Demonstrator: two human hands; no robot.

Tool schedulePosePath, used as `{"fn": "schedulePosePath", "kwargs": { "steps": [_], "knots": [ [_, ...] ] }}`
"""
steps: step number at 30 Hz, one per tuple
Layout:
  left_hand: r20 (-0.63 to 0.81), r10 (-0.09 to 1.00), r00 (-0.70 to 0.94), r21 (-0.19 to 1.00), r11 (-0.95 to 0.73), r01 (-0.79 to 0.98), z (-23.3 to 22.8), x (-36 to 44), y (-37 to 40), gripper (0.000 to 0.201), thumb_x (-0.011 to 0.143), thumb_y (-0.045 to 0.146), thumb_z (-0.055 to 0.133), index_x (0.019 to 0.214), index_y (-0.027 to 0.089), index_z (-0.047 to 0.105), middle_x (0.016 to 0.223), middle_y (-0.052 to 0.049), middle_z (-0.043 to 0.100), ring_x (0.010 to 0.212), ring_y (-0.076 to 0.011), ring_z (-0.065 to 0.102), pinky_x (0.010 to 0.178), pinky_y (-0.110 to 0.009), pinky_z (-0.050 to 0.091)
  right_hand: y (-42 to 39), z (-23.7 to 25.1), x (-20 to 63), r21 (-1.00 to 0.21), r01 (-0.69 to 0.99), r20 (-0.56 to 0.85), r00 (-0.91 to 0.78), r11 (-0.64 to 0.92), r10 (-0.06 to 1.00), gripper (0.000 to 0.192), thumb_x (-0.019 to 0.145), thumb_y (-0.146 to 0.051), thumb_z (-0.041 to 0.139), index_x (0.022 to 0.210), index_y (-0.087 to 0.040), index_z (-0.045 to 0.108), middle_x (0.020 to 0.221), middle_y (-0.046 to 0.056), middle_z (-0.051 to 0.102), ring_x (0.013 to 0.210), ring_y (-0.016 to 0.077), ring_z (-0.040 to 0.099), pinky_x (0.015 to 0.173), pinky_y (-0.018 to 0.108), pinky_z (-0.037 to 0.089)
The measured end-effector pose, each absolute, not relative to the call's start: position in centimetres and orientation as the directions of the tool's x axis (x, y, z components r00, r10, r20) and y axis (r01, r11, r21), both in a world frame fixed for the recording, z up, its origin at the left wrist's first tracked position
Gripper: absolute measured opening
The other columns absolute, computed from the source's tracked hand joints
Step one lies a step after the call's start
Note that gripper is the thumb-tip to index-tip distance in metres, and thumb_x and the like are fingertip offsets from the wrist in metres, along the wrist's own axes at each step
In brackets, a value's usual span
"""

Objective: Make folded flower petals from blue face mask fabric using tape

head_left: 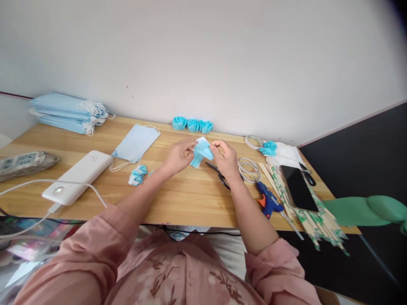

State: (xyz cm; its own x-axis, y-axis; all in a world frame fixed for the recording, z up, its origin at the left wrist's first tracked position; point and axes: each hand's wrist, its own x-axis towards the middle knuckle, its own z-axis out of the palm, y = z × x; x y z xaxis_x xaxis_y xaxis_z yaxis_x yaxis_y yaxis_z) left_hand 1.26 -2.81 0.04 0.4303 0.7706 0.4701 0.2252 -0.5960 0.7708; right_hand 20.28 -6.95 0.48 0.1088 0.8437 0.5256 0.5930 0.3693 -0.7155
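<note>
Between my two hands, above the middle of the wooden table, is a folded piece of blue-and-white mask fabric (203, 149). My left hand (180, 157) pinches its left side, and my right hand (225, 157) grips its right corner. Beneath my right hand lie black-handled scissors (212, 166), partly covered by the hand and wrist. Left of my left forearm sits a small folded blue-and-white fabric piece (137, 175). Three blue fabric roses (192, 125) stand in a row by the wall, beyond my hands.
At left are a mask stack (63, 111), a loose mask (137, 142), a white power bank (78, 176) with a cable and a power strip (27, 163). To the right are tape rolls (249, 169), a blue glue gun (267, 198), wrapped chopsticks (324, 222) and a phone (299, 186).
</note>
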Motion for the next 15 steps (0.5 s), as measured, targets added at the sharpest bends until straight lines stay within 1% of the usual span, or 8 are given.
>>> {"fn": "schedulePosePath", "kwargs": {
  "steps": [2, 4, 7, 10, 15],
  "knots": [
    [0.455, 0.716, 0.530, 0.724, -0.644, 0.247, -0.01, 1.18, -2.72, 0.028, 0.076, 0.014, 0.053, 0.096, 0.018, 0.072, 0.105, -0.008, 0.071, 0.098, -0.0222, 0.064, 0.087, -0.032, 0.049, -7.01, 0.67, 20.33, -0.687, 0.618, 0.534, 0.073, 0.382, 0.842, 0.017, 0.090, -0.036, 0.056, 0.083, -0.022, 0.064, 0.083, 0.001, 0.069, 0.080, 0.0177, 0.061, 0.081, 0.031, 0.047],
    [0.426, 0.687, 0.589, 0.693, -0.666, 0.275, -0.02, 1.05, -2.67, 0.022, 0.077, 0.022, 0.060, 0.093, 0.019, 0.074, 0.105, -0.008, 0.071, 0.099, -0.0239, 0.064, 0.089, -0.034, 0.047, -7.05, 0.95, 20.48, -0.648, 0.652, 0.555, 0.051, 0.394, 0.830, 0.016, 0.091, -0.033, 0.056, 0.081, -0.022, 0.063, 0.083, 0.001, 0.069, 0.081, 0.0181, 0.061, 0.081, 0.031, 0.046],
    [0.360, 0.704, 0.612, 0.731, -0.620, 0.284, 0.04, 0.86, -2.61, 0.019, 0.081, 0.036, 0.065, 0.089, 0.022, 0.076, 0.102, -0.007, 0.073, 0.096, -0.0239, 0.065, 0.088, -0.033, 0.047, -7.07, 1.34, 20.69, -0.594, 0.698, 0.584, 0.031, 0.400, 0.811, 0.016, 0.090, -0.030, 0.056, 0.078, -0.022, 0.062, 0.082, 0.002, 0.068, 0.081, 0.0187, 0.060, 0.081, 0.032, 0.045],
    [0.325, 0.738, 0.592, 0.795, -0.552, 0.252, 0.14, 0.86, -2.69, 0.025, 0.084, 0.043, 0.064, 0.083, 0.021, 0.076, 0.095, -0.006, 0.073, 0.088, -0.0221, 0.066, 0.082, -0.030, 0.046, -7.03, 1.37, 20.66, -0.594, 0.698, 0.576, 0.024, 0.399, 0.817, 0.016, 0.090, -0.029, 0.056, 0.076, -0.022, 0.062, 0.080, 0.002, 0.068, 0.081, 0.0185, 0.059, 0.081, 0.032, 0.044],
    [0.298, 0.844, 0.446, 0.878, -0.425, 0.219, -0.03, 1.53, -3.19, 0.029, 0.079, 0.043, 0.069, 0.070, 0.016, 0.070, 0.074, -0.003, 0.068, 0.071, -0.0178, 0.061, 0.069, -0.027, 0.044, -6.87, 0.79, 20.19, -0.707, 0.598, 0.522, 0.081, 0.378, 0.849, 0.016, 0.089, -0.033, 0.057, 0.079, -0.022, 0.063, 0.080, 0.000, 0.067, 0.079, 0.0169, 0.060, 0.079, 0.030, 0.046]
  ]
}}
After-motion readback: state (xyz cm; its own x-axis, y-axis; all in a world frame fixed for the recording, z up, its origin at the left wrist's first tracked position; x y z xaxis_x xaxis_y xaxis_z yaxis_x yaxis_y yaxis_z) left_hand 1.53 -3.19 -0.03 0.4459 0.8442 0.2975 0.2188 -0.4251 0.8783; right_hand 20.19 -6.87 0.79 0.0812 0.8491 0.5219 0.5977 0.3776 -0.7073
